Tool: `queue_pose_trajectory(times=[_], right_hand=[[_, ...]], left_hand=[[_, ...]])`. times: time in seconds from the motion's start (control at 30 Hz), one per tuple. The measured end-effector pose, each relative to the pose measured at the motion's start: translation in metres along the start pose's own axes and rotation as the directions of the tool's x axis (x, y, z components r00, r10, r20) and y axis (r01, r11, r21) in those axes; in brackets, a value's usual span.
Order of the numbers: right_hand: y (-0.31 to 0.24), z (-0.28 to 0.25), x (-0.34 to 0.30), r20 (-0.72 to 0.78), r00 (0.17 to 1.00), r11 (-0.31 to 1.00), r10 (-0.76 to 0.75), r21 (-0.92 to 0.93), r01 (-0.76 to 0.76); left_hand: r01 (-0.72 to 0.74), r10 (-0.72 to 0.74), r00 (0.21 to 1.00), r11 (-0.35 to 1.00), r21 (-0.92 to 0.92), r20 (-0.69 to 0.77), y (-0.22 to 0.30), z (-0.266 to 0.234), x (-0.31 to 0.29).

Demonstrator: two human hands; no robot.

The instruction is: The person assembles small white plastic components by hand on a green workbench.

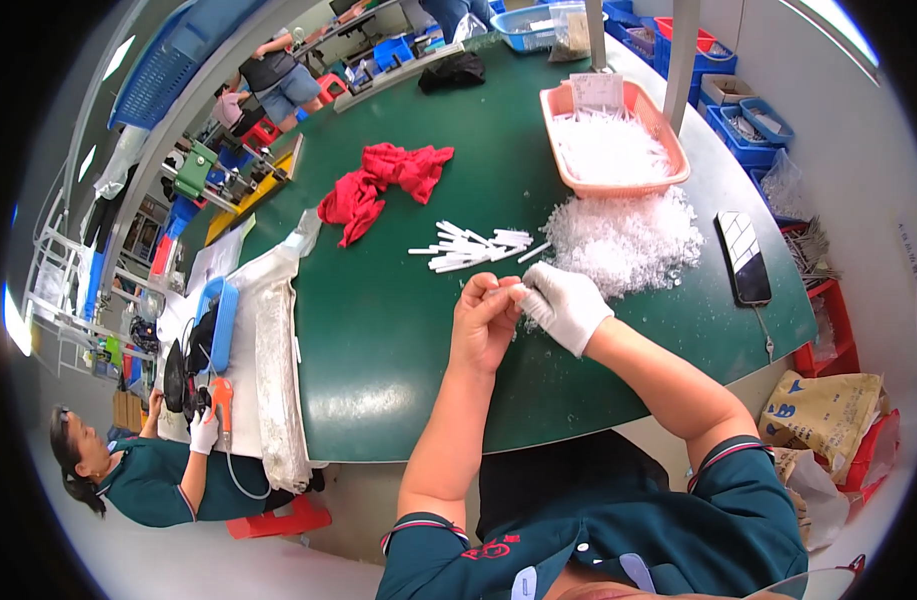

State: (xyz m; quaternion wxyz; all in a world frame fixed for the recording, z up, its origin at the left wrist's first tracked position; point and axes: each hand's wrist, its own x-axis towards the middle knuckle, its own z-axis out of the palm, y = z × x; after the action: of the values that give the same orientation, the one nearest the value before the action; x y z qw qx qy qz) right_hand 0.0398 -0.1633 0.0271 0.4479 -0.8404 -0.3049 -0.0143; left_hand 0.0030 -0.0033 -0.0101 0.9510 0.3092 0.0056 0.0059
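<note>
My left hand [485, 322], bare, is closed in a pinch with thumb and forefinger together. My right hand [568, 308] wears a white glove, and its fingertips are closed too, meeting those of the left. Something small and pale seems to be between them, too small to make out. Just beyond the hands lie several short white sticks [462, 250] in a loose bunch on the green table [378, 390]. A heap of small clear plastic pieces [628, 240] spreads beyond my right hand. Behind it, a pink basket [618, 188] holds many white sticks and a paper slip.
Red cloth [383, 180] lies crumpled at the far left of the table. A phone [743, 258] with a cable sits near the right edge. A co-worker [153, 470] at left holds an orange tool [221, 400]. Paper sacks [823, 415] stand right of me.
</note>
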Motion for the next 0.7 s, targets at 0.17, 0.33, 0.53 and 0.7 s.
queue_pose_trajectory(times=[0.17, 0.33, 0.53, 0.7], right_hand=[[-0.003, -0.003, 0.003, 0.044, 0.999, 1.0, -0.012, 0.006, 0.012], [0.008, -0.003, 0.004, 0.066, 0.994, 0.951, 0.09, 0.29, -0.105], [0.014, -0.004, 0.009, 0.283, 0.884, 0.755, 0.371, 0.463, -0.465], [0.026, -0.053, 0.032, 0.066, 0.878, 0.503, 0.474, 0.798, -0.331]], left_hand=[[-0.025, 0.026, 1.0, 1.0, 0.015, -0.013, 0.004, 0.001, 0.001], [-0.126, 0.128, 0.992, 0.983, 0.134, -0.014, 0.004, 0.007, -0.004], [-0.141, 0.157, 0.987, 0.95, 0.279, -0.036, -0.001, 0.002, -0.003], [-0.305, 0.549, 0.836, 0.433, 0.848, 0.02, 0.009, -0.012, 0.017]])
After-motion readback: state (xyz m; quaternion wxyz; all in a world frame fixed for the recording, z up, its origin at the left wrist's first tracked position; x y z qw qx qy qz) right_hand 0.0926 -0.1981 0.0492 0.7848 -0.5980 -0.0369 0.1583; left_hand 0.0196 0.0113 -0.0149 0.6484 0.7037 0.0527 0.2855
